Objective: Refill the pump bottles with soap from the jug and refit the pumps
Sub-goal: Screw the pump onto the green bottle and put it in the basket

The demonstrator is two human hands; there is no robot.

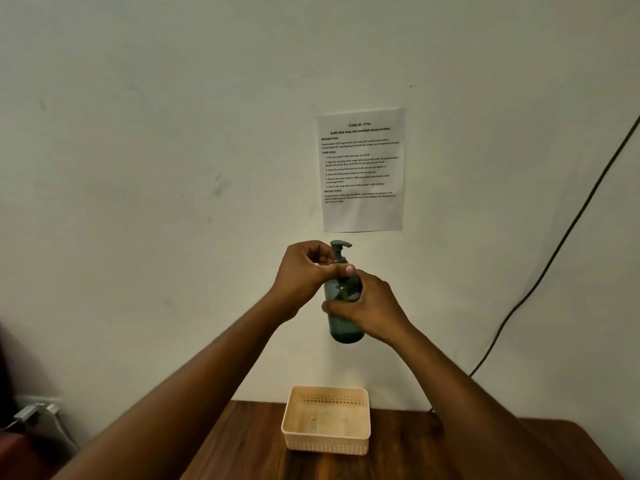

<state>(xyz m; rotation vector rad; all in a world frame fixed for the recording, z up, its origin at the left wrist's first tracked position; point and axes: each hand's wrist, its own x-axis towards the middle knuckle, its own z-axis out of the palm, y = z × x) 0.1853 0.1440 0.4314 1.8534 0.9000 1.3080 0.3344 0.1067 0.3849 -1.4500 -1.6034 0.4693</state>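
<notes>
I hold a dark green translucent pump bottle [346, 329] upright in the air in front of the wall, well above the table. My right hand [369, 308] wraps around the bottle's body. My left hand [306, 273] grips the collar just under the dark pump head [340, 247], whose nozzle points right. The pump sits in the bottle's neck. The soap jug is out of view.
A beige plastic basket [294, 422] with nothing in it stands on the wooden table [242, 445] against the wall. A printed task sheet [362, 216] is taped to the wall. A dark cable [554, 251] runs down the wall at right. A plug adapter [31, 414] sits low left.
</notes>
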